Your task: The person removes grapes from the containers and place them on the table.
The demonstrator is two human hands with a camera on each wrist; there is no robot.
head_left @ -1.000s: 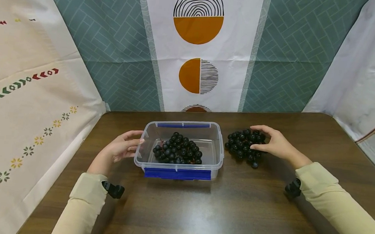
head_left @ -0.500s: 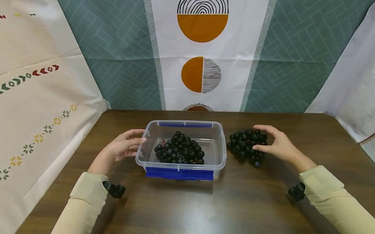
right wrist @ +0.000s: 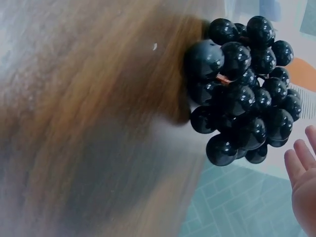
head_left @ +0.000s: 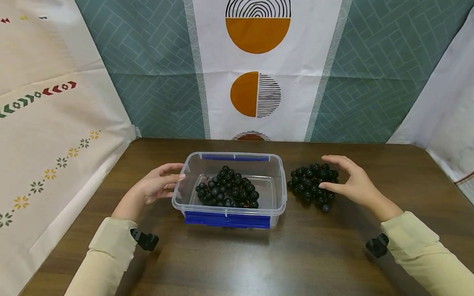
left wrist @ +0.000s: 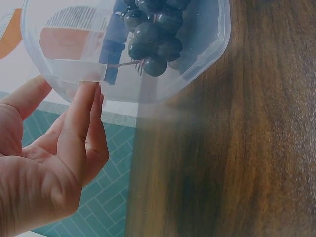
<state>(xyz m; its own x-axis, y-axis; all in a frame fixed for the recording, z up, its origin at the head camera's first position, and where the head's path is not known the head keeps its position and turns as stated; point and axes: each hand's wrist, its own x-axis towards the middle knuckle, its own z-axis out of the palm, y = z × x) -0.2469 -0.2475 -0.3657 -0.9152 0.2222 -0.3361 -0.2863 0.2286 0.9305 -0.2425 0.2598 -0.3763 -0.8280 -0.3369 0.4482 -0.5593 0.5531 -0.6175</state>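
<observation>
The brown wood-grain surface (head_left: 235, 273) carries a clear plastic container (head_left: 228, 210); one black grape bunch (head_left: 230, 189) lies inside, a second bunch (head_left: 310, 182) just right of it. The left hand (head_left: 154, 185) touches the container's left end, fingers nearly straight; the right hand (head_left: 353, 182) holds its fingers apart beside the second bunch.

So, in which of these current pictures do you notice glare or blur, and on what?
Head view: pale glare on the table, in front of the box; left wrist view: the box looks pale and hazy; right wrist view: small bright highlights on the grapes, while the table's grain looks soft.
</observation>
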